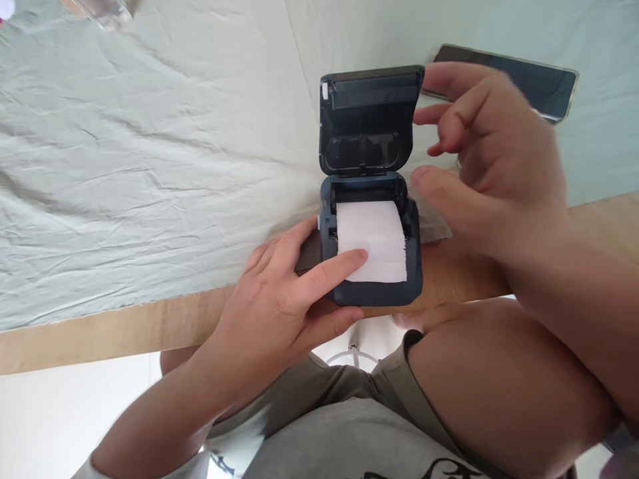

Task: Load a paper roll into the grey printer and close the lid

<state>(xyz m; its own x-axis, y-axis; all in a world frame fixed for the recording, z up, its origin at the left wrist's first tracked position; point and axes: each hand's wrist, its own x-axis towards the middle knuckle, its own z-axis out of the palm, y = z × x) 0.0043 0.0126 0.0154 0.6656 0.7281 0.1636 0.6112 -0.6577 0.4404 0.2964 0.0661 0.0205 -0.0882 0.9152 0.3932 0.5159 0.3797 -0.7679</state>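
Note:
A small dark blue label printer sits at the table's near edge with its black lid raised. White paper comes out of its compartment and lies over the front. My left hand grips the printer from the left, its index finger pressing on the paper and its thumb against the front side. Beside the lid's right edge is my right hand, fingers partly bent and thumb apart. Its fingertips meet the lid's edge in view; whether they touch it I cannot tell.
A smartphone lies behind my right hand on the wrinkled pale cloth. At the far left edge is a clear object, cut off by the frame. The table's bare wooden edge runs in front of my legs.

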